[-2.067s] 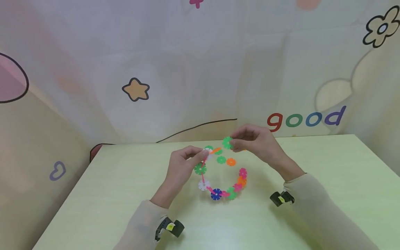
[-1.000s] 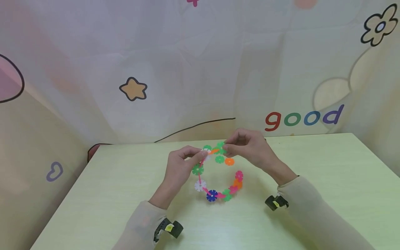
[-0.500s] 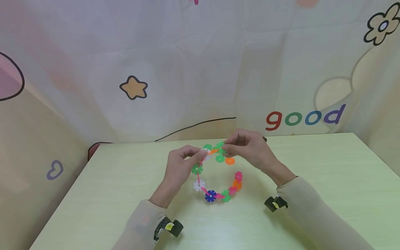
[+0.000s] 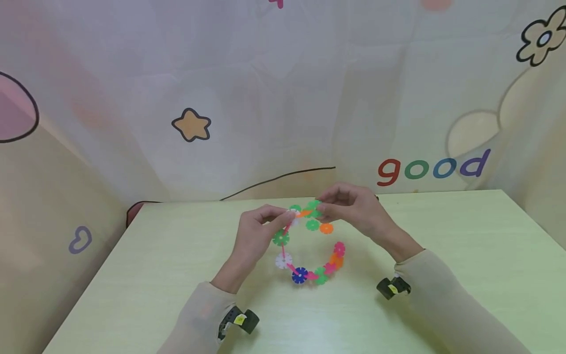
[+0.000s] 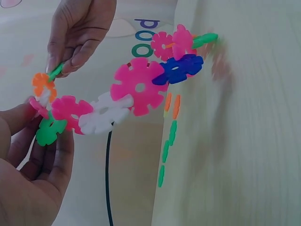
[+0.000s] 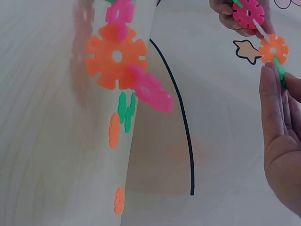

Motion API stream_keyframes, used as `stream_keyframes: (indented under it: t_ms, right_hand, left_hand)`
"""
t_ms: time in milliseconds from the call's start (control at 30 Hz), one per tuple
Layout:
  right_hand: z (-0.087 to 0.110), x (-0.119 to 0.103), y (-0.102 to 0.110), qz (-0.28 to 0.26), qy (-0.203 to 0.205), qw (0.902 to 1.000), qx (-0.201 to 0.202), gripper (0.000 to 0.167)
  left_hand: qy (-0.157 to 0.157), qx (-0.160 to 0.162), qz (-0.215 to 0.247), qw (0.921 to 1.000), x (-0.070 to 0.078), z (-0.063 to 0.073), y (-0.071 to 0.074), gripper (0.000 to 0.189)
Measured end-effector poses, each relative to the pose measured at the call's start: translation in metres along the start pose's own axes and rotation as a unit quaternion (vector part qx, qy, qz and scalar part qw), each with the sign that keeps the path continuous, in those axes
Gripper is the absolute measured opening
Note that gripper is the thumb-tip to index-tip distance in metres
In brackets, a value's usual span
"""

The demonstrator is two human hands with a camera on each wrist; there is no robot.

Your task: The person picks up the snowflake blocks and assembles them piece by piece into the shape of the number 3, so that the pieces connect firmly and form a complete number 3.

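Observation:
A curved chain of slotted plastic snowflake discs hangs over the table, with a blue disc near its bottom and a pink disc at its free end. My left hand pinches the upper left part of the chain, its thumb on a pink disc beside a green one. Between thumb and fingers, my right hand pinches a green disc. That disc meets the orange disc at the chain's upper end, edge against edge. Its far part is hidden by the right fingers.
Loose discs lie flat on the pale table behind the chain, among them a green one and an orange one. Another orange disc shows farther along in the right wrist view. A printed curtain stands behind the table.
My right hand has moved left and slightly down, bringing the green disc onto the orange disc at the chain's end. For the last second both hands have stayed nearly still.

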State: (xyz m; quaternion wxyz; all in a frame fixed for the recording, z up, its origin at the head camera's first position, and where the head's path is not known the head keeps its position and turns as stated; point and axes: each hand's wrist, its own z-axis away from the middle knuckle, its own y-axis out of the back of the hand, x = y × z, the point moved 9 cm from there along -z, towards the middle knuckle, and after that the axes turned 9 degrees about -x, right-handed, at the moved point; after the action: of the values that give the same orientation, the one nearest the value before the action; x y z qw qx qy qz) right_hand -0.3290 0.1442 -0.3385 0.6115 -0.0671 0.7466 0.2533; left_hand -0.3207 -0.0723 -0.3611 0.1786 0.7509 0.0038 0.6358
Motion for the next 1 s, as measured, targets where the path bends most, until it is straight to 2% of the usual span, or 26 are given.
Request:
stream_keyframes:
  t_ms: [233,533,733,1000]
  right_hand:
    - [-0.001,0.005,0.003,0.0,-0.015,0.9999,-0.005,0.029]
    - [0.0,0.004,0.008,-0.018,-0.014,0.9997,-0.002,0.031]
    - [-0.002,0.007,0.009,-0.002,-0.029,0.9995,-0.013,0.031]
    - [-0.011,0.022,0.032,0.025,-0.062,0.9978,0.001,0.038]
  left_hand:
    - [0.007,-0.008,0.011,0.9999,-0.004,-0.001,-0.001,0.019]
    - [0.015,-0.003,0.039,0.9991,-0.008,-0.003,0.002,0.017]
    - [0.015,0.009,0.036,0.9992,-0.008,-0.003,0.005,0.016]
    - [0.016,0.0,0.042,0.999,-0.009,-0.004,0.006,0.018]
